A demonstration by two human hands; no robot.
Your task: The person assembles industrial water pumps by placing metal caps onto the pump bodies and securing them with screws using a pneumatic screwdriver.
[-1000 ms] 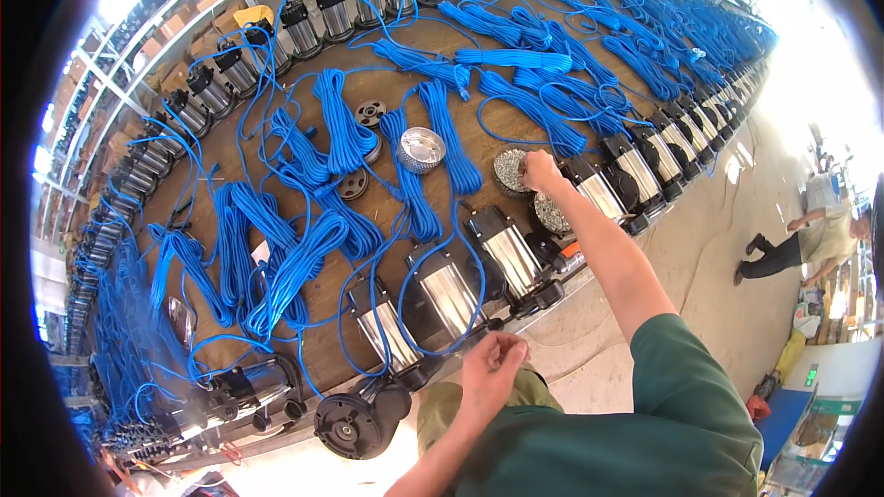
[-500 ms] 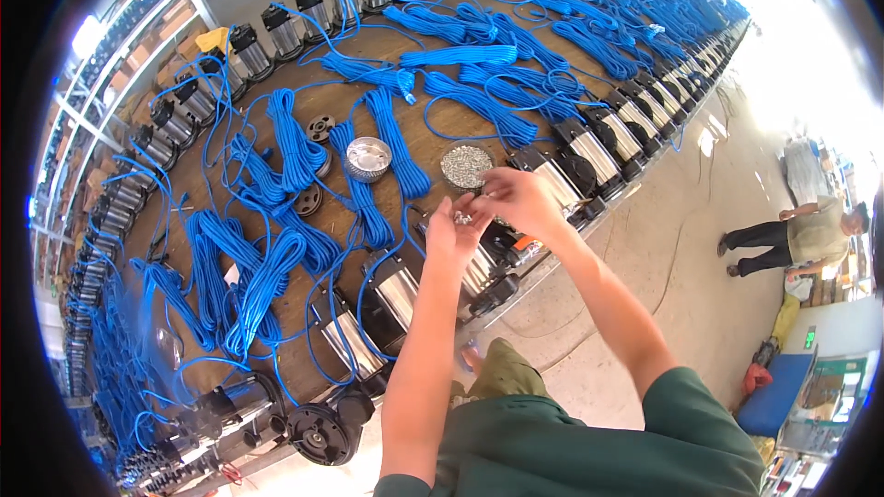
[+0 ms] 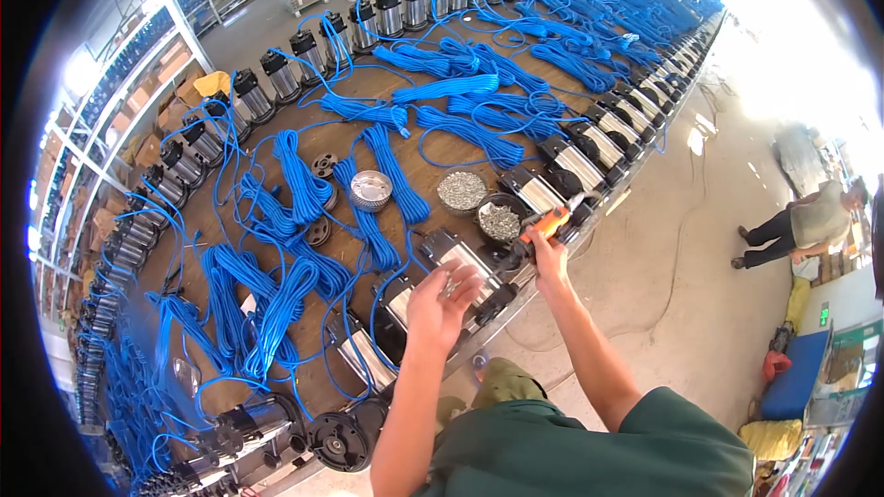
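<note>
Hardware (image 3: pixel 450 287), small and shiny, could spill from the left hand (image 3: pixel 442 304), its fingers half curled loosely around it, should the palm tip. The right hand (image 3: pixel 551 258), wrapped firmly around an orange-bodied power driver (image 3: pixel 551 221), might knock the grainy metal heap (image 3: pixel 498 222) just beyond it. Smooth, cylindrical pump housings (image 3: pixel 460 260) lie past the left fingertips, ropy blue cable (image 3: pixel 396 173) farther off.

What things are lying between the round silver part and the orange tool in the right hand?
Two dark bowls with small metal pieces lie between the silver part and the orange tool, as the head view shows.
</note>
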